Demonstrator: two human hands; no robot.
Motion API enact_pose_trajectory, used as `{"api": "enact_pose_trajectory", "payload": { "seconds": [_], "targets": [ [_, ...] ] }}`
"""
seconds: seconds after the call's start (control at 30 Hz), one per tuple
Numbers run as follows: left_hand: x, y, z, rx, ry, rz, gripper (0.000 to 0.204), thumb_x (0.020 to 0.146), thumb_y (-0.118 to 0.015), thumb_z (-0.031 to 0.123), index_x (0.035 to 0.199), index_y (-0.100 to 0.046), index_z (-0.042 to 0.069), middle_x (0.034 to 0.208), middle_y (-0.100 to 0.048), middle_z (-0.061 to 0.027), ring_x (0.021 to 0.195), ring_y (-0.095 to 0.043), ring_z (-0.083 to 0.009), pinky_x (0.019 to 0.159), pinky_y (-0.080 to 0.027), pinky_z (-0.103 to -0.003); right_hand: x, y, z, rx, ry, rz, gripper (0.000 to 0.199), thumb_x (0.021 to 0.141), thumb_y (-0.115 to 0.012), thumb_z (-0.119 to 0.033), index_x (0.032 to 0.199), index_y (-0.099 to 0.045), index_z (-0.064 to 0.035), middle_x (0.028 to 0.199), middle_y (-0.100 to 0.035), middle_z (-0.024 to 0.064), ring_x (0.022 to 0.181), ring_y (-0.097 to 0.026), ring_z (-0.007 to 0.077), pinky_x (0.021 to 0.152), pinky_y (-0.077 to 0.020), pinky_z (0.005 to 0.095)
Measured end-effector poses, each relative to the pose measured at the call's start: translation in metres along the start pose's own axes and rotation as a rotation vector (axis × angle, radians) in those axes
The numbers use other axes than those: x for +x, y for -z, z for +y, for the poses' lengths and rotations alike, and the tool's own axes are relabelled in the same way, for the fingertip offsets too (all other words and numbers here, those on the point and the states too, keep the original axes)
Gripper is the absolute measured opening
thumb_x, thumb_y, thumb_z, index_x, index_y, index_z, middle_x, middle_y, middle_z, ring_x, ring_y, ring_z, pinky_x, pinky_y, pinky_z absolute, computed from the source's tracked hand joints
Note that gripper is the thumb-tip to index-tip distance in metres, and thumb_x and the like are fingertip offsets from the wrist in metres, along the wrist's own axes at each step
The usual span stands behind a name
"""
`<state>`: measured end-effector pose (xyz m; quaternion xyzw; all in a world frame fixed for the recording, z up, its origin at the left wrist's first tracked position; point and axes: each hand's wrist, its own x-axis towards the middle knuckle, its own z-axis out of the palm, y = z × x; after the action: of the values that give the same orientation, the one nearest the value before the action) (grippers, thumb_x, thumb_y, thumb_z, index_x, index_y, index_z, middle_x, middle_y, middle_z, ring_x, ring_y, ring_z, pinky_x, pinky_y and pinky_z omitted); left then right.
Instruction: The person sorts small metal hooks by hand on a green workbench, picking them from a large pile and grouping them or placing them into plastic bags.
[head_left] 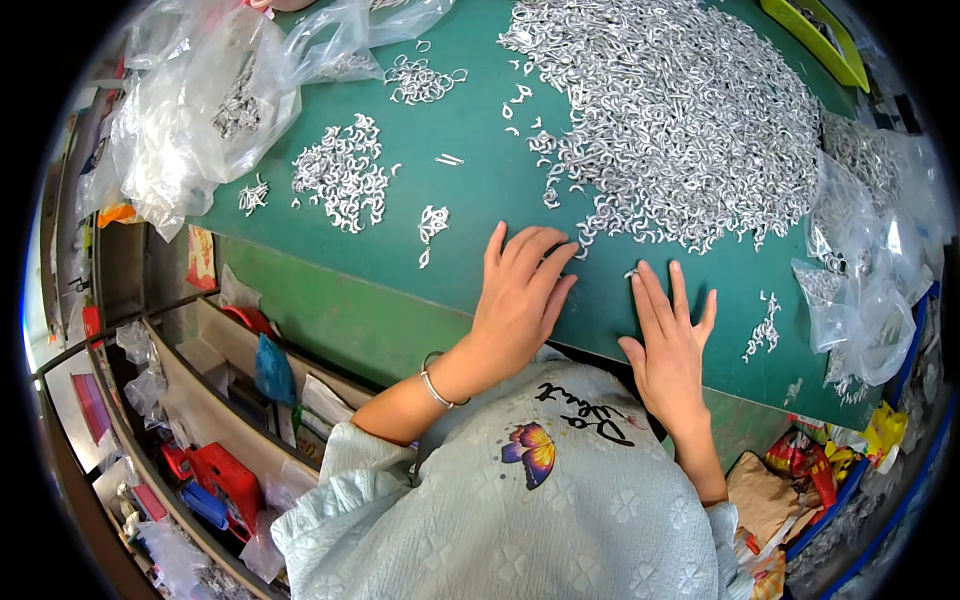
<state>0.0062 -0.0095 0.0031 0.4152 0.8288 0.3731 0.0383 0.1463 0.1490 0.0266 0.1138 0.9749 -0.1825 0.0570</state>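
The left hand (pixel 517 308) and right hand (pixel 670 355) face palm-down, fingers parted (thumbs inward).

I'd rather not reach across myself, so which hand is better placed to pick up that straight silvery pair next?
Probably the left hand: the straight silvery pair lies ahead and slightly left of it. The right hand is farther off.

Metal pieces (pixel 690 130) of silver-grey colour, on your green tabletop (pixel 480 100).
Your blouse (pixel 470 530) is pale grey-blue, with clover pattern in the same tone; on it you wear a butterfly print (pixel 528 455) in yellow, orange and purple, and black script lettering (pixel 603 421). Your bracelet (pixel 427 380) is silver. The tray (pixel 848 62) is yellow-green, the large plastic bag (pixel 160 140) is clear and whitish, and the crumpled bag (pixel 274 370) is blue.
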Motion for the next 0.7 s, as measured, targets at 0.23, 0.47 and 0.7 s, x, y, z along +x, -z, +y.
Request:
{"api": "enact_pose_trajectory", "payload": {
  "seconds": [0.23, 0.47, 0.7],
  "targets": [
    [-0.005, -0.001, -0.003, -0.014, 0.021, -0.012, 0.036, 0.081, -0.068, 0.001, 0.116, -0.061, 0.006, 0.118, -0.057, -0.0084, 0.114, -0.054, -0.0284, 0.109, -0.028, -0.053, -0.008, -0.002, 0.004, 0.070, -0.045, 0.086, 0.055, 0.087, -0.061, -0.016, 0.140, -0.047, -0.0047, 0.149, -0.041, 0.0059, 0.144, -0.026, 0.0344, 0.111, -0.0085, 0.0647],
    [-0.011, 0.004, 0.005, -0.045, 0.001, -0.037, 0.035, 0.080, -0.068, 0.001, 0.114, -0.062, 0.005, 0.118, -0.057, -0.0091, 0.113, -0.054, -0.0288, 0.107, -0.029, -0.054, -0.008, -0.011, 0.011, 0.111, -0.051, 0.326, 0.027, 0.084, -0.066, -0.007, 0.110, -0.069, -0.0103, 0.126, -0.060, 0.0026, 0.128, -0.046, 0.0293, 0.110, -0.0159, 0.0586],
    [-0.011, 0.002, 0.011, -0.044, -0.007, -0.025, 0.034, 0.078, -0.070, 0.000, 0.112, -0.063, 0.005, 0.117, -0.058, -0.0088, 0.111, -0.056, -0.0286, 0.107, -0.030, -0.054, -0.002, -0.016, 0.019, 0.200, -0.037, 0.451, 0.016, 0.077, -0.072, -0.004, 0.091, -0.068, -0.0083, 0.107, -0.063, 0.0027, 0.112, -0.055, 0.0256, 0.105, -0.0248, 0.0505]
  ]
}}
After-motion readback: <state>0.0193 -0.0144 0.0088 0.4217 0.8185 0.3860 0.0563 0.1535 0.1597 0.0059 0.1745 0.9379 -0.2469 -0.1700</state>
